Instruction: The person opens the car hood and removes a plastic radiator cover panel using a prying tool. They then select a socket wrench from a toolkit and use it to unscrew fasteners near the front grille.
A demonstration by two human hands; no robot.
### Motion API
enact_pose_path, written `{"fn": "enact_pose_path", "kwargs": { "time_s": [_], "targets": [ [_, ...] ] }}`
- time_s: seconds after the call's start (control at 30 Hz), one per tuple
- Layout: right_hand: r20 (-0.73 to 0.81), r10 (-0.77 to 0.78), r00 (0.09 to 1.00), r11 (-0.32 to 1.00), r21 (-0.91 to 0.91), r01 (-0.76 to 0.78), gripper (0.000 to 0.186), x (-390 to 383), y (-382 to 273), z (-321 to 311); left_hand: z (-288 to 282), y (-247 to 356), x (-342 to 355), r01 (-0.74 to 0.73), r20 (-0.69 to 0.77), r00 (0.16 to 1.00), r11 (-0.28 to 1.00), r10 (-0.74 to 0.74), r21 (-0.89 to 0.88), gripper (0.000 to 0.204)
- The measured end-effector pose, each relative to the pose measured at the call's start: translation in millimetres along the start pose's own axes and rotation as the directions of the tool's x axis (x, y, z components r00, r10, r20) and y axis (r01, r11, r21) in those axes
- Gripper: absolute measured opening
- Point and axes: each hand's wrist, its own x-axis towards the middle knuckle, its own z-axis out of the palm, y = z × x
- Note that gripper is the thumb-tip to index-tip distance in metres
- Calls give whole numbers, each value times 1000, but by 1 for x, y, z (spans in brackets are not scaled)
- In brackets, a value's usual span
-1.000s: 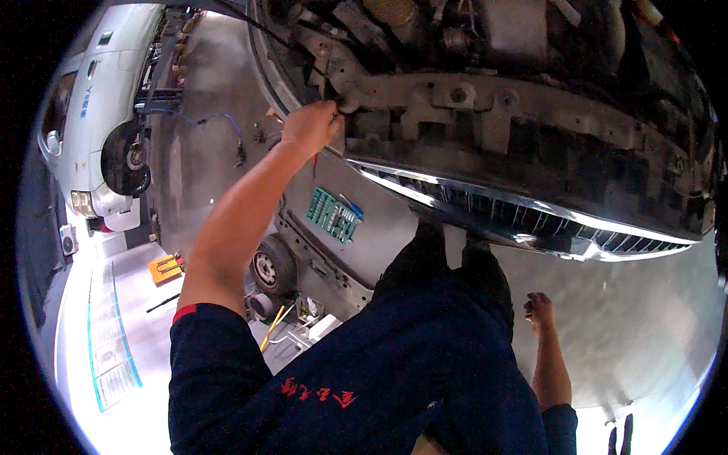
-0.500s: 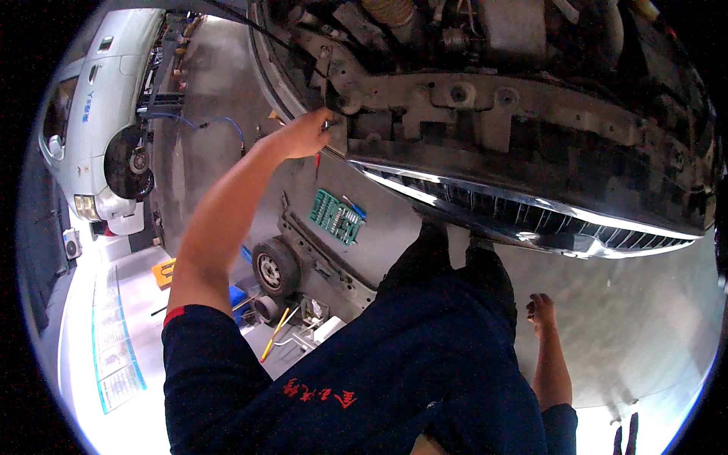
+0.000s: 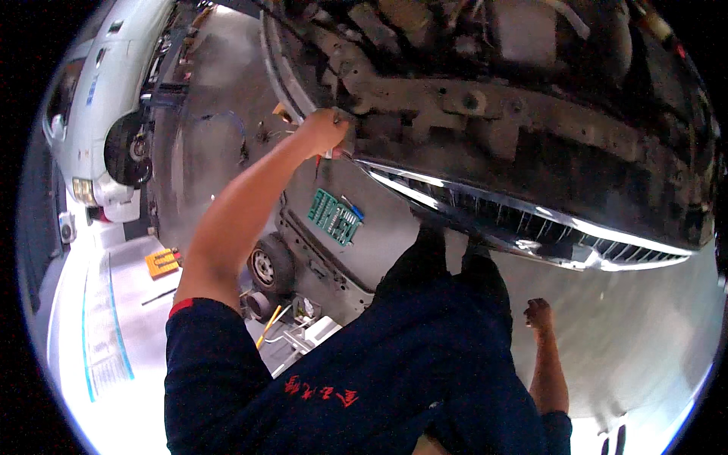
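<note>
My left hand [image 3: 326,132] reaches out to the front left corner of a car with its bumper cover off. Its fingers are closed at the edge of the dark front panel [image 3: 436,102], beside the end of the chrome-trimmed grille [image 3: 531,220]. What they grip is hidden; a small pale piece and a thin red bit show just under the hand. My right hand [image 3: 539,313] hangs low at my right side, away from the car, its fingers curled in. Whether anything small is inside it cannot be made out.
On the floor lie a green socket set case [image 3: 332,218], a wheel [image 3: 271,264] and a long curved bumper part [image 3: 322,265]. A yellow case [image 3: 161,263] rests on a white surface at left. Another white vehicle [image 3: 114,98] stands beyond.
My left hand has shifted slightly right and turned at the panel corner; the thin rod that rose above it no longer shows clearly. The view has tilted a little. My right hand stays low.
</note>
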Motion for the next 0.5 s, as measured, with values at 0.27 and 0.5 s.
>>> {"fn": "enact_pose_path", "kwargs": {
  "time_s": [0.27, 0.5],
  "targets": [
    [81, -414, 907, 884, 275, 379, 21, 58, -462, -124, -11, -46, 13, 226, 201, 970, 806, -136, -547, 30],
    [62, -717, 695, 645, -322, 693, 54, 170, -642, -59, 1, -32, 28, 329, 420, 907, 590, 19, -738, 38]
  ]
}}
